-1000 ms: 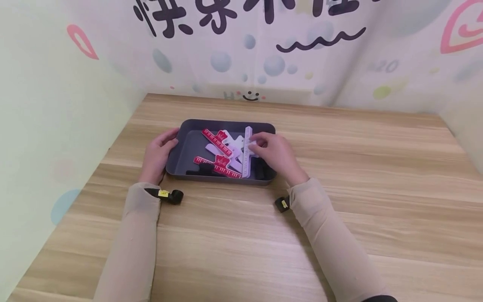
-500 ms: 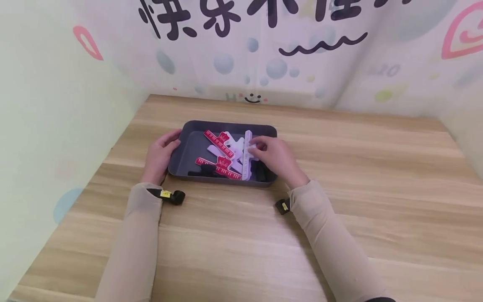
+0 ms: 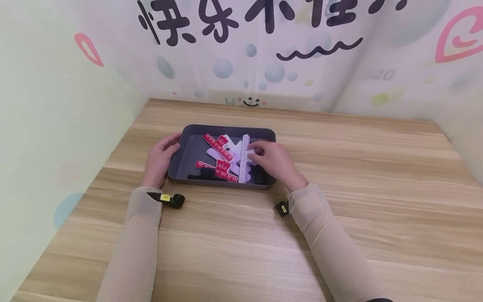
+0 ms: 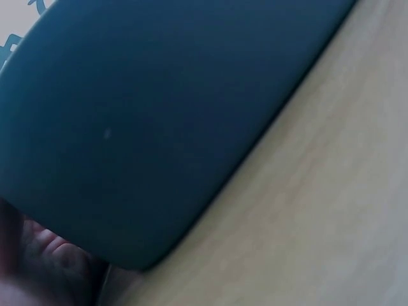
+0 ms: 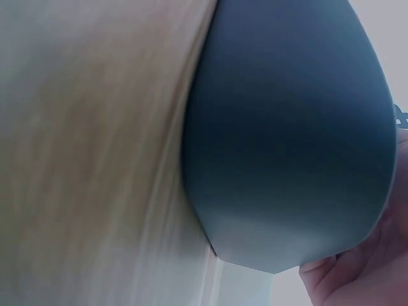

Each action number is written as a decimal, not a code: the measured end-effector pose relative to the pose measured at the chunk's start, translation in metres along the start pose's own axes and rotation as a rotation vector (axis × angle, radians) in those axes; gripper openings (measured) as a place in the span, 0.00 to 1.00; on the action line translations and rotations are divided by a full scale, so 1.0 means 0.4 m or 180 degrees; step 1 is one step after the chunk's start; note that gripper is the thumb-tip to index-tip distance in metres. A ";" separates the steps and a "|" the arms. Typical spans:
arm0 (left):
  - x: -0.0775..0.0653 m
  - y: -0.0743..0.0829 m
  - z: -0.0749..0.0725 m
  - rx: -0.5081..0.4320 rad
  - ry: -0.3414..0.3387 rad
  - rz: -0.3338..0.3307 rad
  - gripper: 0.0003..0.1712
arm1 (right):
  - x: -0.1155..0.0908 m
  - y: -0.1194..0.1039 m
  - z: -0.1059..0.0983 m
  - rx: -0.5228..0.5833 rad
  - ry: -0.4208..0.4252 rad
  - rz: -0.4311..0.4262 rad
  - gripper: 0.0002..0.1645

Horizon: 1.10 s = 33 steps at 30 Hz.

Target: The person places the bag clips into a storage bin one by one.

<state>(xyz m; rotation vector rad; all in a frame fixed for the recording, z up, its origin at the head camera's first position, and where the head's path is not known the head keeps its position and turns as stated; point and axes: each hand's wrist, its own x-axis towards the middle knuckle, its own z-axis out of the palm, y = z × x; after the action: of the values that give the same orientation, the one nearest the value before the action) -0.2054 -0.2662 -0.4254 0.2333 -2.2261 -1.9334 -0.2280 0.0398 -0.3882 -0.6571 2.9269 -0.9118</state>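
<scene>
A shallow dark grey tray stands on the wooden table, with several music clips heaped inside. At its left end my left hand holds the tray, fingers along the outer wall and thumb at the rim. My right hand reaches over the right rim and pinches a lilac piano-key clip by its grip, the long bar lying across the heap. Left of it lie two red piano-key clips, a white clip and more lilac pieces, partly covered. Both wrist views show mostly the tray's outer wall.
Black pieces lie low in the tray along its near side. Wood-grain tabletop spreads around the tray. Behind stands a printed white backdrop, and a pale wall borders the left side.
The lilac clip has tilted and shifted slightly left in the right hand's fingers. The left hand keeps its place on the tray. The whole head view has moved a little.
</scene>
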 end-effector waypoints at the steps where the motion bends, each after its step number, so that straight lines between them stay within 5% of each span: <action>1: 0.000 -0.001 0.001 0.0008 -0.0002 -0.0003 0.21 | 0.001 0.001 0.001 -0.0022 -0.0010 -0.0014 0.17; 14: 0.000 -0.005 -0.004 0.0106 -0.0106 -0.0010 0.22 | -0.001 0.006 0.002 -0.0072 -0.0097 -0.0141 0.17; 24: -0.003 0.012 0.003 0.0849 -0.0597 0.0040 0.31 | -0.030 0.031 -0.070 0.0292 0.0024 -0.0086 0.18; 28: -0.009 0.033 0.005 0.1460 -0.0683 0.0109 0.34 | -0.067 0.067 -0.114 0.0160 0.0132 -0.0115 0.22; 33: -0.023 0.092 0.054 0.2720 -0.0714 0.0570 0.36 | -0.129 0.156 -0.171 -0.0363 0.0217 -0.0011 0.32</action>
<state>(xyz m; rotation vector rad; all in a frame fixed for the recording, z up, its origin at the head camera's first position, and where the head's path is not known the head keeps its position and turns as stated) -0.2015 -0.2381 -0.3921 -0.0826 -2.9687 -0.8566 -0.2138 0.1436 -0.3716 -0.6487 3.0580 -0.7874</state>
